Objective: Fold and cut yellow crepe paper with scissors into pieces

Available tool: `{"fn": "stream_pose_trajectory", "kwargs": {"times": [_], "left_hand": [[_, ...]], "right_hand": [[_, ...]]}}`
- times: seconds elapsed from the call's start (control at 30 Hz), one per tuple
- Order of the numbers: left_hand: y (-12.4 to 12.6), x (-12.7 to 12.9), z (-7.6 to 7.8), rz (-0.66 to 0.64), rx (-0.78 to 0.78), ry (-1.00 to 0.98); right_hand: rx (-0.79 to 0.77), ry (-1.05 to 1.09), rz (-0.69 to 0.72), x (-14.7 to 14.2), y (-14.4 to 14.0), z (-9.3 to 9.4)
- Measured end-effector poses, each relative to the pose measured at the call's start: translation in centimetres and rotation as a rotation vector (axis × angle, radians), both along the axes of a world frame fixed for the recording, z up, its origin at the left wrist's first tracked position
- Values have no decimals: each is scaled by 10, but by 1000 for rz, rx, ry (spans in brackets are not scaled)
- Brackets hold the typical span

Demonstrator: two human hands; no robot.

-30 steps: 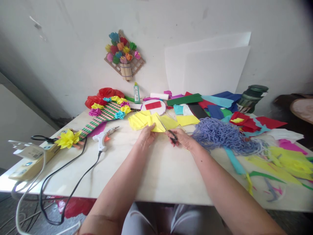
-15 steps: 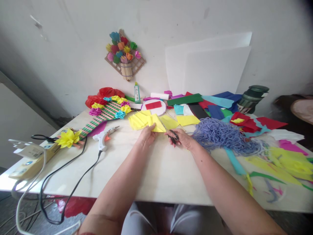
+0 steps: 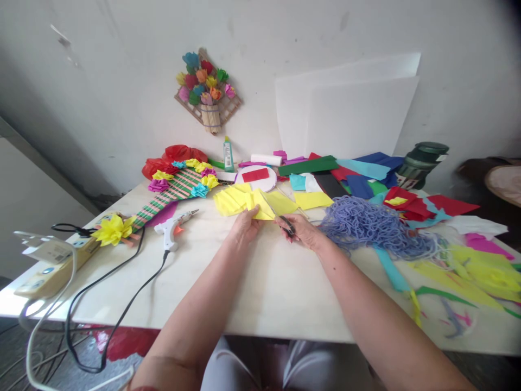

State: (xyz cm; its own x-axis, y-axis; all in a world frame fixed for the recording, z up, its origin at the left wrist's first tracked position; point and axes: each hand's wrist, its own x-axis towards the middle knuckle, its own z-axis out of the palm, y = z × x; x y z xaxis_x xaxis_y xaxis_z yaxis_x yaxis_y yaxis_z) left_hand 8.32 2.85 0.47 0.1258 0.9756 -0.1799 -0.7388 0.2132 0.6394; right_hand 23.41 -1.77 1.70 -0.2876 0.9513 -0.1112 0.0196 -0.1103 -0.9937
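Near the middle of the table my left hand (image 3: 246, 224) pinches a folded piece of yellow crepe paper (image 3: 262, 205) between thumb and fingers. A pair of scissors with black handles (image 3: 288, 226) is gripped in my right hand (image 3: 302, 230). The scissor blades lie along the right edge of the yellow paper, pointing away from me. More yellow crepe pieces (image 3: 232, 200) lie just left of and behind my left hand. Another yellow strip (image 3: 313, 200) rests beyond my right hand, beside a heap of bluish-purple yarn (image 3: 362, 228).
A hot glue gun (image 3: 173, 228) with its black cord lies to the left, near a power strip (image 3: 61, 266) and a green woven piece with paper flowers (image 3: 171, 193). Coloured crepe sheets (image 3: 309, 165) line the back. Yellow scraps (image 3: 480, 271) and a dark green bottle (image 3: 423, 163) are on the right.
The scissor handles have drawn closer together in my right hand. My left hand and the yellow paper stay almost where they were.
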Motion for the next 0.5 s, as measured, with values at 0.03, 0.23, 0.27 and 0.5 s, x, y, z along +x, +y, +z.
{"fn": "stream_pose_trajectory", "kwargs": {"times": [0.03, 0.23, 0.27, 0.5], "left_hand": [[0, 0, 0, 3, 1, 0], [-1, 0, 3, 17, -7, -10], [-1, 0, 4, 24, -18, -15], [1, -1, 2, 38, -30, -46]], "right_hand": [[2, 0, 0, 0, 1, -1], [39, 5, -7, 1, 6, -10], [47, 2, -7, 1, 6, -11], [70, -28, -19, 0, 8, -15]]}}
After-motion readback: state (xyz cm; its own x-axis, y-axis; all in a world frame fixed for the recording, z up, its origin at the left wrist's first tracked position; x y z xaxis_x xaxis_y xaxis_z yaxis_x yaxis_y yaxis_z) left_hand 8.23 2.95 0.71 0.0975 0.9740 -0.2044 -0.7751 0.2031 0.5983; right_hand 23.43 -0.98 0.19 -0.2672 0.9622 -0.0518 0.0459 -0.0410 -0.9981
